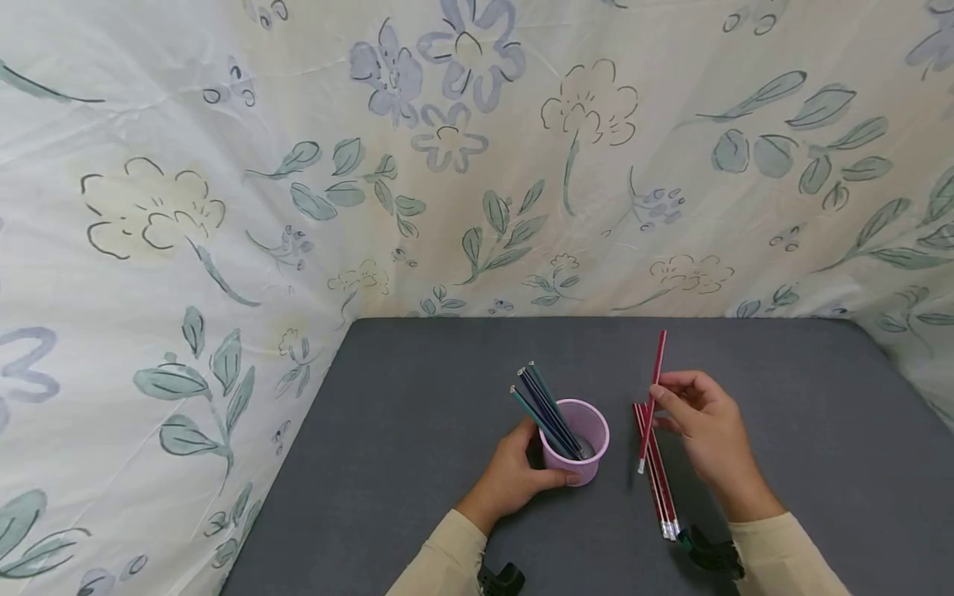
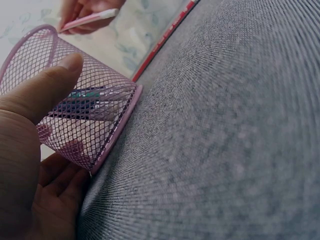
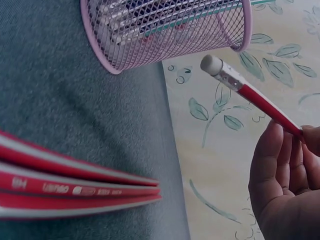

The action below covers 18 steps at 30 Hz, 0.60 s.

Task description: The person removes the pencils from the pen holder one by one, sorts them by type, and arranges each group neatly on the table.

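Observation:
My left hand (image 1: 514, 476) grips a pink mesh pencil cup (image 1: 587, 472) from its left side, thumb across the near wall and fingers behind. The cup stands upright on the dark table. Several blue and green pencils (image 1: 547, 414) lean in it toward the far left. A red pencil (image 1: 659, 360) is pinched between the thumb and fingers of my right hand (image 1: 708, 422), its white eraser end (image 3: 212, 65) pointing down, raised above the table in the right wrist view. Below it, other red-and-white striped pencils (image 1: 659, 488) lie side by side on the table, eraser ends toward me.
The dark grey table (image 1: 417, 372) extends around both hands. Behind and to the left hangs a pale cloth (image 1: 477, 232) printed with flowers and leaves. A dark wrist camera (image 1: 503, 579) shows at the left sleeve, another (image 1: 711, 553) at the right.

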### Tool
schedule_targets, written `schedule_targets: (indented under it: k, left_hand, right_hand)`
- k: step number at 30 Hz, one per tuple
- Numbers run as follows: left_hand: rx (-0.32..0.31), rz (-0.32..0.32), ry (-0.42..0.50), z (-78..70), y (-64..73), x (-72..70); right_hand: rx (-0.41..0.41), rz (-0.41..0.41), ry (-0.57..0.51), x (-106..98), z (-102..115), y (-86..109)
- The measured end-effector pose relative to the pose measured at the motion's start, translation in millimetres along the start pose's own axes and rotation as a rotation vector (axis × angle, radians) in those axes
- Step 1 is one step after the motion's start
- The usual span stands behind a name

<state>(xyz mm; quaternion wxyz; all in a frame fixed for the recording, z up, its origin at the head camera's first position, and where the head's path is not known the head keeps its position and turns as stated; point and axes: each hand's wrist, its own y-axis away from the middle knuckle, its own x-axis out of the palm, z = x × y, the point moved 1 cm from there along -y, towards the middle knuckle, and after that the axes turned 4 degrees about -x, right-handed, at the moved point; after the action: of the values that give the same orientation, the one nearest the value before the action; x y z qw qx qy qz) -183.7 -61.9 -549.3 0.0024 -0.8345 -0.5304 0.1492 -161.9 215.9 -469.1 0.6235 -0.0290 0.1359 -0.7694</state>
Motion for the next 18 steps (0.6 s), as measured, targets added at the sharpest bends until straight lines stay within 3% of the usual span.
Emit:
schedule_targets:
  k: [18]
  left_hand:
    - [-0.017,0.004,-0.005,1.3,1.2,-1.6]
  right_hand:
    - [0.063,0.056,0.104,-16,-19,6.8]
